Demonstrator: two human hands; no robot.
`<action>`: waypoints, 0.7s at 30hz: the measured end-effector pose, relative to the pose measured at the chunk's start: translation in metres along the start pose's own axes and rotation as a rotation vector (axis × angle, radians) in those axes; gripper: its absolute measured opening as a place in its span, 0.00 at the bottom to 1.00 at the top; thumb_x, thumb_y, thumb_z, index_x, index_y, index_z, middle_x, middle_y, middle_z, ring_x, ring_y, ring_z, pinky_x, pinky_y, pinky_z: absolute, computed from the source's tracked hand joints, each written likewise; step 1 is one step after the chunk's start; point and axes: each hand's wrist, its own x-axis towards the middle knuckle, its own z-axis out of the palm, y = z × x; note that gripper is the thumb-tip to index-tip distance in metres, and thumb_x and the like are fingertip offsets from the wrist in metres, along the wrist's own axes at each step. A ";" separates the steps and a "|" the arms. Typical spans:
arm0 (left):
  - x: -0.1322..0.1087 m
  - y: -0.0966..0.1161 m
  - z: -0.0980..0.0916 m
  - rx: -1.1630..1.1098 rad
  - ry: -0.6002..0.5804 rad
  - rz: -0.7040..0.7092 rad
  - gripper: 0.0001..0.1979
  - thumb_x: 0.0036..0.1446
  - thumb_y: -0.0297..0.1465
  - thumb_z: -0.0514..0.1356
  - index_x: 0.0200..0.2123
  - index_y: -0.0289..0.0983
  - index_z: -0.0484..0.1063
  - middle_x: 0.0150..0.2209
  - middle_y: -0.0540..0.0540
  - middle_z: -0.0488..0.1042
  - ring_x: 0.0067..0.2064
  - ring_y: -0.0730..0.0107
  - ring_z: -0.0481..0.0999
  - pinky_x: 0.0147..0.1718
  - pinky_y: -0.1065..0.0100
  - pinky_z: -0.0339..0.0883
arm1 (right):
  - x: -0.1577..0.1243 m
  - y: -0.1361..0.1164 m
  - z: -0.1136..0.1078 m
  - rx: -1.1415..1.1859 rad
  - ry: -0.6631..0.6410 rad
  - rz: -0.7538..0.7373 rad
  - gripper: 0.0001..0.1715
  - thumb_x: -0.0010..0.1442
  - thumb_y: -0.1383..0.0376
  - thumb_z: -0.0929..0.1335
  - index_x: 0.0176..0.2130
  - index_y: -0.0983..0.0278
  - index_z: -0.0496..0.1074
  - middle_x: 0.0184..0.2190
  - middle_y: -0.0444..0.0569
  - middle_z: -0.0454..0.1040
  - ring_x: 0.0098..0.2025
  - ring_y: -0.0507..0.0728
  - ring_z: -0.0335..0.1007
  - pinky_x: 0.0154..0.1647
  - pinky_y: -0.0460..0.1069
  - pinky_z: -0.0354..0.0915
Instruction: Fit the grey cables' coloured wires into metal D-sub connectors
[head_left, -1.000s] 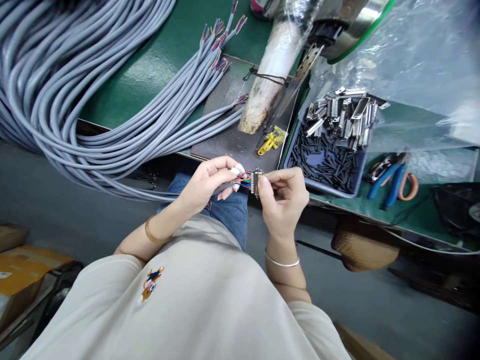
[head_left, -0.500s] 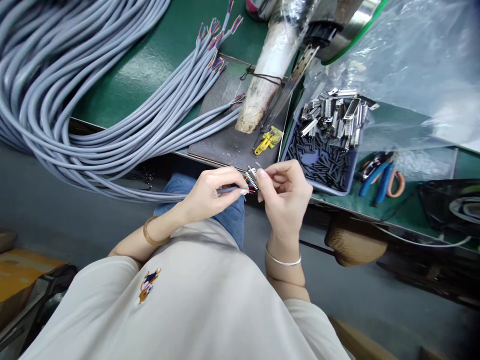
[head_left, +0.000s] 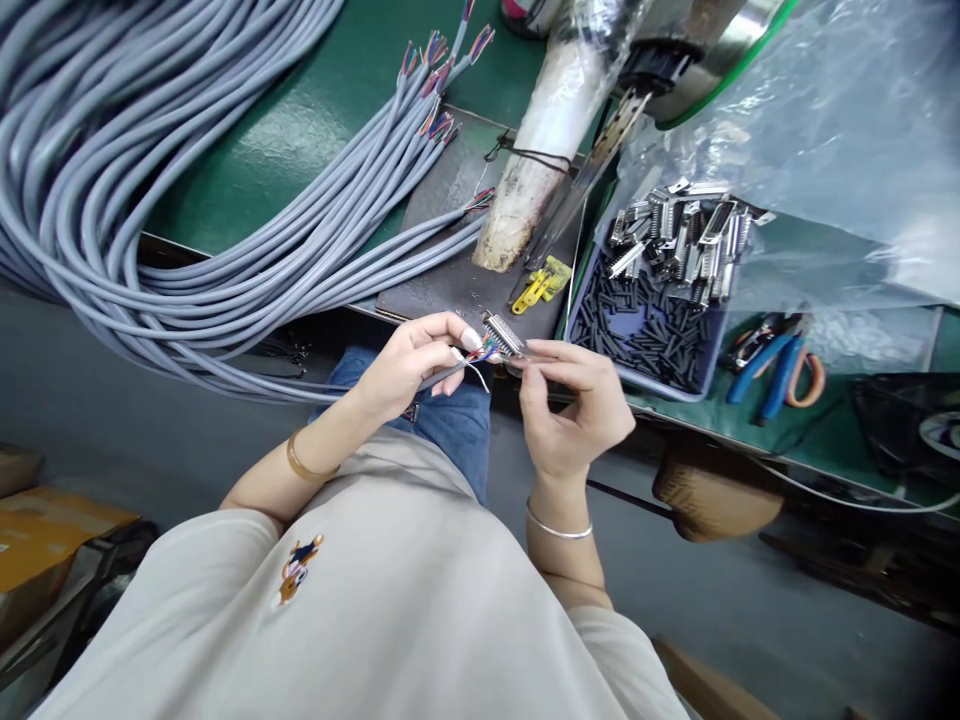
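Note:
My left hand pinches the end of a grey cable just behind its fan of coloured wires. A small metal connector sits on those wires, tilted up toward the bench. My right hand is beside it with fingers curled, its fingertips touching the connector's lower edge. Both hands hover over my lap, just in front of the bench edge.
A big bundle of grey cables drapes off the green bench. A dark mat holds a taped cylinder and a yellow clip. A blue tray holds black sleeves and metal connectors. Blue pliers lie right.
The connector has tipped from upright between my hands to slanted toward the bench. My right hand's grip has loosened and its fingers now extend under the connector.

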 end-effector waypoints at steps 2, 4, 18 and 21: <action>0.001 -0.001 -0.001 -0.021 -0.010 -0.017 0.04 0.41 0.24 0.63 0.26 0.34 0.74 0.25 0.52 0.74 0.16 0.82 0.66 0.14 0.75 0.54 | 0.000 -0.001 0.003 -0.016 -0.011 -0.070 0.10 0.61 0.72 0.73 0.39 0.59 0.72 0.41 0.45 0.84 0.41 0.55 0.84 0.40 0.49 0.79; 0.003 -0.002 -0.004 -0.039 -0.028 -0.011 0.02 0.39 0.24 0.63 0.22 0.34 0.74 0.25 0.52 0.74 0.16 0.83 0.64 0.14 0.75 0.54 | -0.001 -0.002 0.005 -0.039 -0.006 -0.131 0.11 0.60 0.72 0.74 0.39 0.59 0.71 0.41 0.44 0.85 0.40 0.54 0.84 0.38 0.47 0.79; 0.004 -0.006 -0.010 0.101 -0.062 0.081 0.13 0.45 0.34 0.73 0.28 0.34 0.74 0.29 0.50 0.75 0.20 0.83 0.68 0.16 0.76 0.60 | -0.004 -0.002 0.012 -0.031 0.065 -0.055 0.12 0.60 0.72 0.74 0.41 0.58 0.74 0.40 0.44 0.85 0.40 0.55 0.84 0.40 0.48 0.79; 0.006 -0.009 -0.004 0.229 0.003 0.129 0.16 0.45 0.35 0.75 0.29 0.35 0.72 0.26 0.52 0.74 0.19 0.84 0.67 0.17 0.78 0.61 | -0.004 0.001 0.017 0.024 0.059 0.047 0.10 0.61 0.72 0.73 0.41 0.59 0.75 0.40 0.45 0.85 0.40 0.56 0.84 0.37 0.49 0.80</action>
